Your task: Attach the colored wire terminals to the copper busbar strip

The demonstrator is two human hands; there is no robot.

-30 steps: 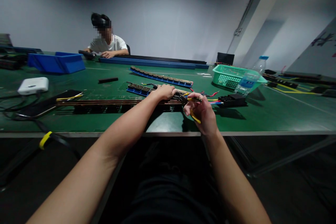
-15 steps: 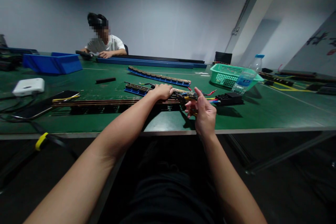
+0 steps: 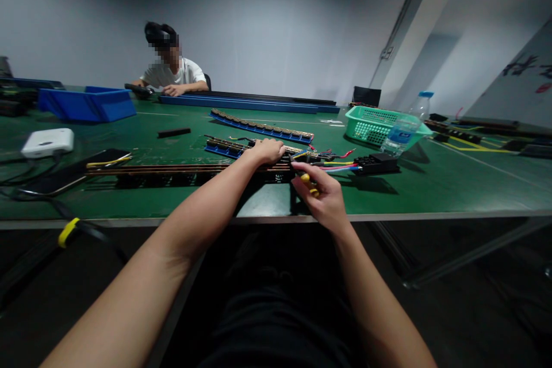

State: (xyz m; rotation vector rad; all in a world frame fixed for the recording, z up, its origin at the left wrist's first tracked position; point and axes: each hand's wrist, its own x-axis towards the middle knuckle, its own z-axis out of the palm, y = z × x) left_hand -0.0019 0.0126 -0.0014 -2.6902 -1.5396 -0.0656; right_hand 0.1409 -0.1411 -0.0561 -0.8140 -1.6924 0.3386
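My right hand (image 3: 324, 192) is closed around yellow-handled pliers (image 3: 307, 178), whose dark tip points at the long strip. That strip (image 3: 190, 170), black with copper-coloured rails, lies along the table's near side. At its right end, coloured wires (image 3: 340, 166) run into a black connector block (image 3: 377, 163). My left hand (image 3: 268, 151) rests on the strip's middle with curled fingers; what they grip is hidden. Behind it lies a shorter blue-based strip (image 3: 222, 148), partly covered by the hand. A second blue-based strip (image 3: 263, 126) lies farther back.
A green basket (image 3: 368, 125) with a water bottle (image 3: 401, 133) stands at right. At left are a blue bin (image 3: 88, 104), a white box (image 3: 47, 142) and a phone-like slab (image 3: 73, 172) with cables. Across the table a person (image 3: 175, 72) sits behind long blue rails (image 3: 241, 103).
My right hand has moved slightly left and turned; its raised index finger has come down and its fingers have closed on the pliers. My left hand has stayed in place.
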